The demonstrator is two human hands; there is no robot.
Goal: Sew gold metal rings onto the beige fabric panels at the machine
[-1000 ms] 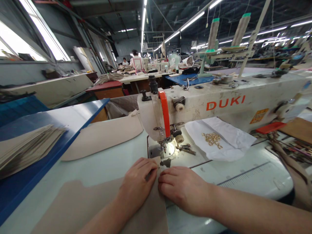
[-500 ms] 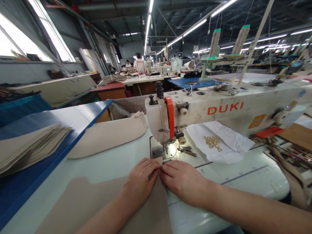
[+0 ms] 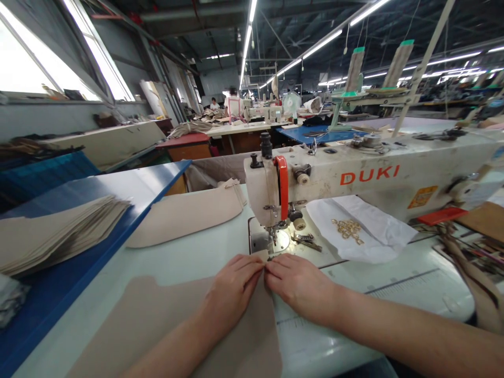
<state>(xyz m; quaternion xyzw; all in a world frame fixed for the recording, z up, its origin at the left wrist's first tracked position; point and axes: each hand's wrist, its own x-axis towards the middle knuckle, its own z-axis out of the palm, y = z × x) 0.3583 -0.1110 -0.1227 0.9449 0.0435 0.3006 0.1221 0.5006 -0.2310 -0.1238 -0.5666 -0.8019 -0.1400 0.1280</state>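
Both hands meet at the edge of a beige fabric panel (image 3: 173,315), just in front of the sewing machine (image 3: 268,194). My left hand (image 3: 234,283) pinches the panel's corner, fingers pressed together. Against its fingertips, my right hand (image 3: 297,286) closes on the same edge from the right. A narrow end of the fabric pokes out beyond the fingertips toward the needle plate (image 3: 280,241). What exactly lies between the fingers is hidden. The rest of the panel spreads flat on the pale table towards me, partly under my left forearm.
Another beige panel (image 3: 189,215) lies left of the machine. Stacked beige pieces (image 3: 71,231) rest on a blue board (image 3: 157,181). Right of the needle, small gold rings (image 3: 347,230) sit on white paper (image 3: 378,241), beside a metal clipper-like tool (image 3: 307,240). Thread cones (image 3: 356,71) stand behind.
The whole scene has shifted slightly to the right in view as the camera turned. Both hands keep nearly the same hold on the fabric edge in front of the needle.
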